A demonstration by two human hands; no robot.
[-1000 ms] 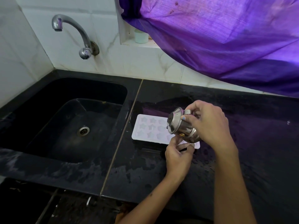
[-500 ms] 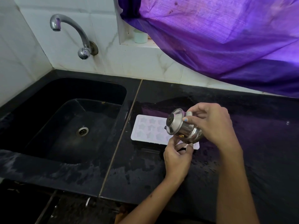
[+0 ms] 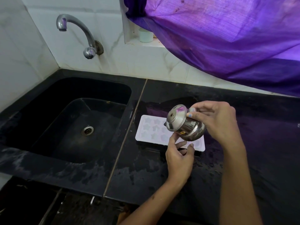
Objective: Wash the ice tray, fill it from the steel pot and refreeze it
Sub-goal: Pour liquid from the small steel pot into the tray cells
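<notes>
Here the right hand [image 3: 215,120] grips the steel pot [image 3: 185,125], its fingers [image 3: 193,114] curled round the neck, and holds it tipped on its side above the white ice tray [image 3: 151,127]. The tray lies flat on the wet black surface [image 3: 243,159], just beside the sink [image 3: 48,143]. The left hand [image 3: 178,158] sits at the tray's near edge under the pot, fingers loosely spread, holding nothing.

My right hand [image 3: 215,120] has tipped the pot [image 3: 185,125] further onto its side over the tray [image 3: 146,129], lid end now facing left and slightly up. My left hand [image 3: 178,157] has spread its fingers [image 3: 172,138] beneath the pot.
</notes>
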